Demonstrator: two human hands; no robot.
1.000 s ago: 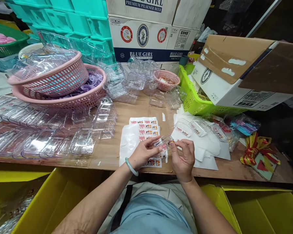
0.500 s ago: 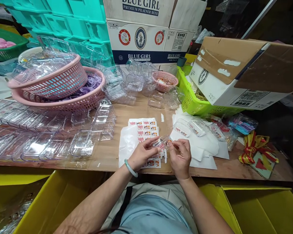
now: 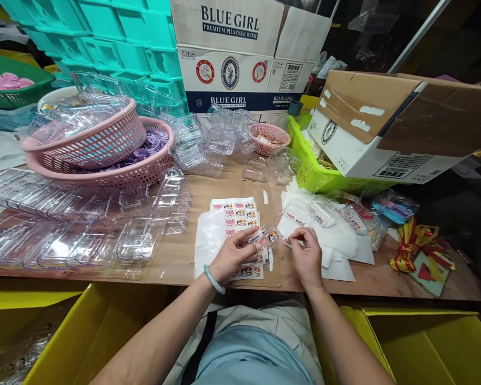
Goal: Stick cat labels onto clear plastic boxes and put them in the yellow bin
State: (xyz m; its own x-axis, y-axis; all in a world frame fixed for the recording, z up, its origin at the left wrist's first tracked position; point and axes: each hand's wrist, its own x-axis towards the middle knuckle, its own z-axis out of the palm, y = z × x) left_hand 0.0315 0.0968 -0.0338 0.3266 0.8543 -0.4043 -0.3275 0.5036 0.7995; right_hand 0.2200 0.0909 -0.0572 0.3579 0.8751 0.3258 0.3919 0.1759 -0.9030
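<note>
Between the thumb and fingers of my left hand (image 3: 235, 255), which wears a pale green bangle, is a clear plastic case (image 3: 269, 235) with a cartoon cat sticker on it. My right hand (image 3: 305, 254) is just to the right of the case, apart from it, thumb and fingertips pinched. A small whitish bit shows at those fingertips, too small to name. Beneath the case lies a sheet of cartoon stickers (image 3: 240, 214), partly covered by my left hand. Stickered clear cases (image 3: 299, 218) rest on white paper (image 3: 344, 243) to the right.
Rows of clear cases (image 3: 64, 240) cover the left of the table. Behind them, pink baskets (image 3: 104, 179) hold clear cases and purple pieces. At the back are a small pink basket (image 3: 269, 140), a green crate (image 3: 316, 179) and a carton (image 3: 353, 117). A red-gold ribbon (image 3: 412, 246) lies right.
My right hand has moved off the case, to the right, still pinched. The case stays in my left hand, its sticker now more exposed. The view has tilted slightly.
</note>
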